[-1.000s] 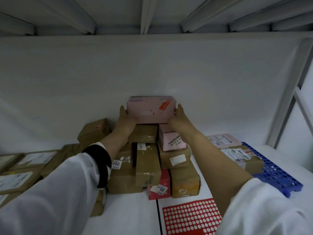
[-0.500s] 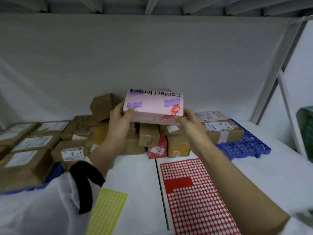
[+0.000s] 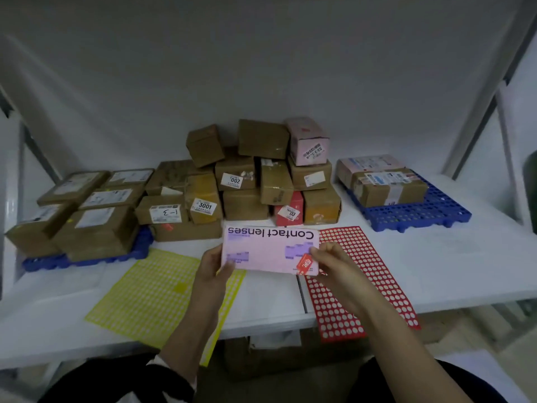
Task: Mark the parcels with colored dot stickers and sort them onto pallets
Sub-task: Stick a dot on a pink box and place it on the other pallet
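Pink parcel (image 3: 268,251) now lowered from stack (image 3: 261,173) to table (image 3: 436,266); left hand (image 3: 213,271) and right hand (image 3: 331,263) pinch its ends. Advise steadying it flat before dotting.

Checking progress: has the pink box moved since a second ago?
Yes: the pink box came down off the parcel pile toward the person; left hand and right hand hold it.

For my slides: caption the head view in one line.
Left hand and right hand hold pink box between yellow sticker sheet and red sticker sheet.
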